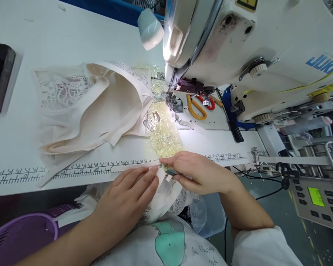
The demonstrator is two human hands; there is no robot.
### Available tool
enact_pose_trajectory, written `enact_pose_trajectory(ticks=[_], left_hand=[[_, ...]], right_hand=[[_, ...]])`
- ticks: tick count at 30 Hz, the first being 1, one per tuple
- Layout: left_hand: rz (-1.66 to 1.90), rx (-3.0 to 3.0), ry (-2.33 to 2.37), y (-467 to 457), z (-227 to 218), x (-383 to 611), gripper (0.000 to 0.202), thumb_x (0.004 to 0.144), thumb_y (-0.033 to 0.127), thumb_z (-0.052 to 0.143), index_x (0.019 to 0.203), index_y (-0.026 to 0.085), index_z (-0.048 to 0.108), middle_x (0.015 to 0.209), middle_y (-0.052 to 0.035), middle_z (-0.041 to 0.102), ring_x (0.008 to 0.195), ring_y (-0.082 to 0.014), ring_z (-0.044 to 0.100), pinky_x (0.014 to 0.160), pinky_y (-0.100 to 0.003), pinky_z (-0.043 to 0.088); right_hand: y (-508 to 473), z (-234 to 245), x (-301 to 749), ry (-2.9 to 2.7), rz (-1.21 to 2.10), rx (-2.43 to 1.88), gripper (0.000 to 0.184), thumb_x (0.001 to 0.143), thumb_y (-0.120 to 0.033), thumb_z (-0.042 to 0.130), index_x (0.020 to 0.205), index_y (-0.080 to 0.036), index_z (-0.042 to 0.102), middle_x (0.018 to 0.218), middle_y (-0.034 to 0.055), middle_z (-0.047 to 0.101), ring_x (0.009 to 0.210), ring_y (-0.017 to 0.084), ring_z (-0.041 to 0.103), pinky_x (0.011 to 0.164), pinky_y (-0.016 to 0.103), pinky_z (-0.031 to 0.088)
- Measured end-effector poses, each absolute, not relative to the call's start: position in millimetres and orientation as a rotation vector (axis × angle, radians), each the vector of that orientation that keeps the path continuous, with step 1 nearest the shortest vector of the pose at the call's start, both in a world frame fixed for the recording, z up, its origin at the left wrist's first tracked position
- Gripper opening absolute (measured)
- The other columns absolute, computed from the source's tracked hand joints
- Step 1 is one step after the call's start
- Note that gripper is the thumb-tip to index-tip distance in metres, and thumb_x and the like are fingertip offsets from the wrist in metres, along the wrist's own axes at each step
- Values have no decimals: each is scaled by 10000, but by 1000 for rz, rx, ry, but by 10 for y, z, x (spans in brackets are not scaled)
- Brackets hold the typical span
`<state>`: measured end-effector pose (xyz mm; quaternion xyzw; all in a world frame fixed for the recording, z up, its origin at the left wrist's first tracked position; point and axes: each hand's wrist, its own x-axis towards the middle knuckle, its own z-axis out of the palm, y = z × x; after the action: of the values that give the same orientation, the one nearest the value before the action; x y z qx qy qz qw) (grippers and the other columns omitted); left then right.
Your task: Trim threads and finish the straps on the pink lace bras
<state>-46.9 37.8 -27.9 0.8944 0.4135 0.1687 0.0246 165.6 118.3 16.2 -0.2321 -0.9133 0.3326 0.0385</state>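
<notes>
The left hand (135,188) lies low and flat, its fingers close together. Its tips press near the end of a thin white strip (124,168); I cannot tell if they pinch it. The right hand (198,173) is at 3 o'clock from it, almost touching. Its fingers are narrow around a flat grey-green piece (170,172), too small to name, with its pointer finger on the table edge.

The white lace garment (166,199) is at 6 o'clock from the fingertips, bunched over the lap and partly under both hands. The strip lies along the printed ruler (83,170) on the table's front edge.

To do this well, I think the left fingers should keep the strip flat and straight on the ruler lines. The right hand should work with small, slow moves, and the grey-green piece should stay clear of the left fingertips. The lap cloth should hang loose, so it does not tug.

At 12 o'clock is crinkly yellow tape (166,136), just below the needle area. The white JUKI sewing machine (280,48) is at 2 o'clock, and a yellow loop handle (189,105) at 1. A big cream lace garment (111,107) lies at 10 o'clock. A purple basket (24,238) is at 8, and a grey control box (316,218) at 3.
</notes>
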Motion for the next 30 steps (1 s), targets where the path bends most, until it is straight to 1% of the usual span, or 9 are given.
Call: enact_pose_trajectory(ticks=[2, 4, 9, 13, 15, 19, 22, 26, 30], left_hand=[[499, 2790, 1268, 381, -258, -474, 331, 840, 119, 422, 1140, 147, 558, 1226, -43, 571, 1097, -224, 502, 947, -376, 384], [487, 2815, 1260, 377, -251, -479, 344, 845, 115, 415, 1162, 141, 546, 1238, -47, 561, 1112, -223, 497, 968, -379, 373], [508, 2808, 1274, 346, -269, -478, 328, 843, 136, 437, 1149, 137, 557, 1233, -61, 564, 1124, -231, 493, 985, -390, 368], [522, 2809, 1262, 299, -286, -489, 344, 821, 102, 423, 1136, 127, 561, 1220, -94, 566, 1145, -239, 480, 1003, -403, 352], [546, 2780, 1279, 272, -301, -498, 345, 829, 156, 417, 1146, 134, 550, 1231, -103, 551, 1157, -242, 469, 1009, -408, 350], [623, 2729, 1347, 218, -314, -499, 408, 821, 384, 471, 1133, 131, 546, 1245, -149, 515, 1170, -283, 444, 972, -433, 384], [594, 2710, 1450, 173, -296, -489, 444, 806, 444, 483, 1110, 128, 554, 1238, -181, 509, 1159, -309, 453, 918, -440, 427], [587, 2648, 1633, 122, -268, -487, 407, 809, 423, 475, 1046, 111, 585, 1185, -183, 558, 1141, -314, 481, 901, -434, 448], [573, 2719, 1649, 101, -273, -509, 454, 806, 373, 493, 1124, 55, 552, 1177, -187, 576, 1123, -323, 506, 901, -442, 449]], right_hand=[[1183, 161, 1654, -2802, 1015, -709, 98, 802, -89, 458, 849, -147, 522, 1246, 106, 532, 1009, 186, 544, 904, 359, 440], [1181, 163, 1652, -2803, 1008, -711, 101, 803, -89, 456, 854, -146, 522, 1239, 109, 537, 1004, 185, 546, 905, 358, 440], [1174, 169, 1647, -2797, 1006, -713, 108, 802, -86, 452, 845, -155, 523, 1239, 105, 537, 995, 186, 550, 898, 362, 446], [1164, 169, 1647, -2796, 992, -715, 124, 798, -81, 451, 863, -149, 531, 1243, 112, 531, 979, 186, 551, 894, 369, 447], [1156, 169, 1647, -2798, 987, -716, 128, 801, -82, 449, 872, -145, 534, 1246, 109, 531, 970, 187, 552, 884, 368, 448], [1133, 180, 1643, -2798, 978, -735, 104, 803, -79, 455, 848, -142, 524, 1249, 100, 532, 968, 184, 550, 874, 356, 444], [1118, 195, 1634, -2803, 978, -750, 99, 796, -68, 458, 813, -147, 515, 1249, 93, 533, 964, 180, 550, 874, 348, 440], [1104, 215, 1615, -2813, 959, -765, 107, 791, -66, 454, 769, -159, 502, 1234, 84, 547, 905, 176, 549, 844, 347, 445], [1094, 234, 1604, -2839, 924, -769, 113, 797, -69, 443, 811, -161, 507, 1222, 74, 555, 874, 174, 538, 816, 342, 447]])
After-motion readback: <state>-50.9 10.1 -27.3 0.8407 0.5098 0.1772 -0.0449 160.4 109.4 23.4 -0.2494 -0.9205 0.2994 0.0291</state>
